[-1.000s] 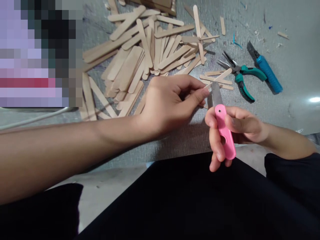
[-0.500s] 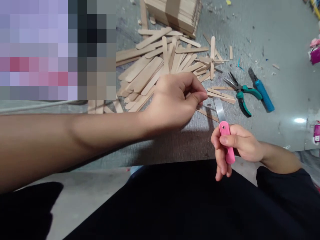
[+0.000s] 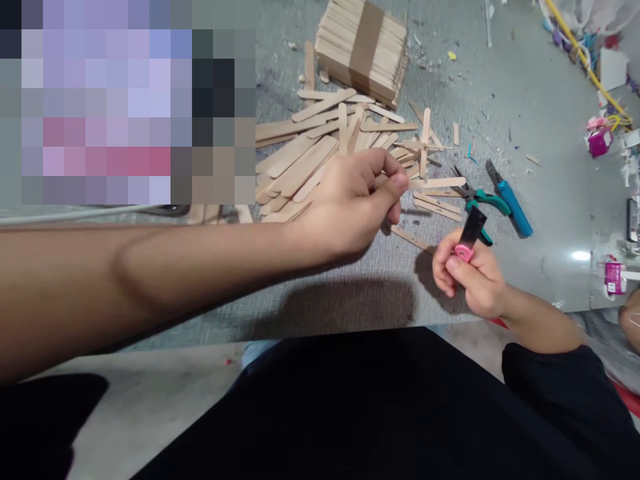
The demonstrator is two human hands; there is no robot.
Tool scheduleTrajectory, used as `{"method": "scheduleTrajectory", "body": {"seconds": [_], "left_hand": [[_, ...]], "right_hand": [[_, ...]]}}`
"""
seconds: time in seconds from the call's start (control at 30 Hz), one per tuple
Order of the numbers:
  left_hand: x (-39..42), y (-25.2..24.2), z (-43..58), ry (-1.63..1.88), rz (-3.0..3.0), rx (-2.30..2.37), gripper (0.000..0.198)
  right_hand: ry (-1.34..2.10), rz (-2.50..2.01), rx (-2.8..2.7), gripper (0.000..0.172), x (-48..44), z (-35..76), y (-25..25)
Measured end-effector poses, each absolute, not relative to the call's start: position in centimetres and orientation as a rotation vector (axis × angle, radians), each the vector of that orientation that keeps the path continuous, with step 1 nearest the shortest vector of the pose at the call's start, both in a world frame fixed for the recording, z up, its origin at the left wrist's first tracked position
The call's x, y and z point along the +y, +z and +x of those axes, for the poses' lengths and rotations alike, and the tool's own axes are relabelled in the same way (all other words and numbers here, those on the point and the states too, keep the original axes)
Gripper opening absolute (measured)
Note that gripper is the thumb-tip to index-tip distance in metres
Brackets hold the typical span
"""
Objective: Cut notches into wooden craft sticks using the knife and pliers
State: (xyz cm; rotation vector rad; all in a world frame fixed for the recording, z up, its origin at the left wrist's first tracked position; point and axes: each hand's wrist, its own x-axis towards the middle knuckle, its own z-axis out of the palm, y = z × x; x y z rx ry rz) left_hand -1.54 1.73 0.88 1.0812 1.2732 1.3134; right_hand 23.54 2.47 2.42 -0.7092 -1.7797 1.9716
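The person's left hand (image 3: 357, 200) is reaching out over the near edge of the pile of loose sticks (image 3: 310, 160) and is pinching one wooden stick (image 3: 440, 182) between thumb and curled fingers. The stick is jutting out level from the fingertips, away from the pile and towards the person's right, and is hovering above the grey mat (image 3: 350, 293) rather than lying on it.

The right hand (image 3: 467, 277) is sitting nearer the person than the pile and off to its right, and is clenching around the pink handle of a small knife (image 3: 470, 237). Its dark blade is sticking up out of the fist, tilting slightly, with its tip just below the free end of the held stick; I cannot tell whether the two are touching.

Beyond the blade, right of the pile, teal-handled pliers (image 3: 480, 200) are lying on the mat, with a blue-handled cutter (image 3: 510, 203) lying just beside them, farther from the pile. A banded bundle of sticks (image 3: 363, 57) is resting at the far side of the pile. A short stick piece (image 3: 413, 237) is lying flat between the pile and the knife hand
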Motion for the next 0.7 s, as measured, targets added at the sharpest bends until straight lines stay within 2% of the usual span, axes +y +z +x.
{"method": "scheduleTrajectory", "body": {"seconds": [0.1,0.17,0.23,0.37,0.53,0.6,0.7], "left_hand": [[1.2,0.7,-1.2,1.277,1.093,1.184,0.014],[0.7,0.6,-1.0,1.223,1.075,1.088,0.017],[0.2,0.7,-0.9,1.140,1.072,1.016,0.021],[-0.3,1.6,-1.1,0.899,1.203,1.001,0.015],[-0.1,2.6,-1.3,0.791,1.317,1.072,0.028],[-0.3,2.6,-1.3,0.827,1.271,1.096,0.027],[-0.8,2.4,-1.2,0.909,1.222,1.191,0.021]], "right_hand": [[1.875,-0.813,-1.769,0.035,2.9,23.8,2.0],[1.789,-0.875,-1.781,0.039,2.9,23.9,1.9],[1.665,-0.935,-1.785,0.039,2.8,23.8,2.1],[1.520,-1.028,-1.778,0.036,2.9,23.4,3.0],[1.496,-1.029,-1.956,0.045,3.4,23.6,4.0],[1.358,-1.018,-2.135,0.044,3.6,23.6,4.2],[0.935,-0.892,-2.409,0.035,3.9,23.5,4.4]]}}
